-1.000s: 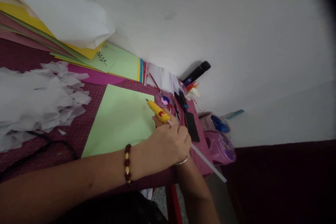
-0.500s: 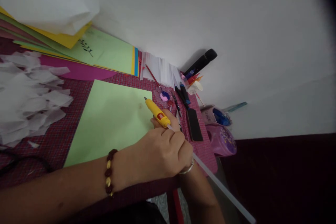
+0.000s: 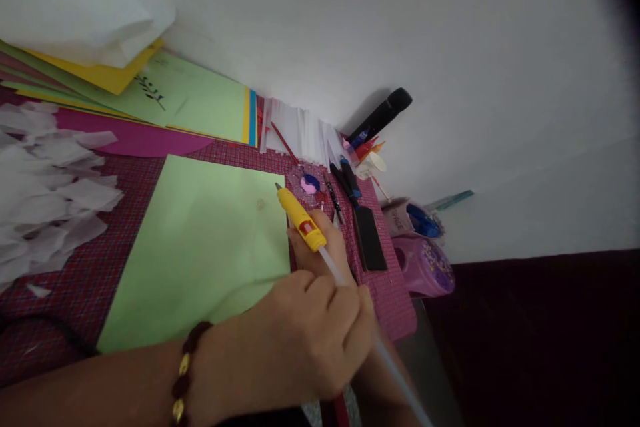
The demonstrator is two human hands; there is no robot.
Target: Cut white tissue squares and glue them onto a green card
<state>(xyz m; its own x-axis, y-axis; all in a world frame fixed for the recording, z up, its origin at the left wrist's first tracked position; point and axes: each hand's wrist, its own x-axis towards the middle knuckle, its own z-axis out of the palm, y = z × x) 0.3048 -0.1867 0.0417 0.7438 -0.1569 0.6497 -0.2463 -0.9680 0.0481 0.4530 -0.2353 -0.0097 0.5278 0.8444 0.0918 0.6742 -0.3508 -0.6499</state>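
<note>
My right hand (image 3: pixel 327 230) holds the yellow glue gun (image 3: pixel 301 219), whose nozzle points up and left over the right edge of a light green sheet (image 3: pixel 210 233). Out of the gun's rear runs a long translucent glue stick (image 3: pixel 332 267). My left hand (image 3: pixel 313 333), with a beaded bracelet at its wrist, is closed around that stick a little behind the gun. The stick's far end runs past my fist toward the lower right. My left hand hides part of my right hand and wrist.
White paper pieces (image 3: pixel 50 187) lie at the left, below stacked coloured sheets (image 3: pixel 200 100). Beyond the gun are glue sticks (image 3: pixel 300 133), a round palette (image 3: pixel 310 183), a dark-bladed tool (image 3: pixel 370 237) and a black bottle-like object (image 3: pixel 380 117). A pink container (image 3: pixel 420 267) stands past the table's edge.
My left hand has slid down and back from the gun, so more of the glue stick shows between them. The view has shifted slightly, and the green sheet appears lower and further left.
</note>
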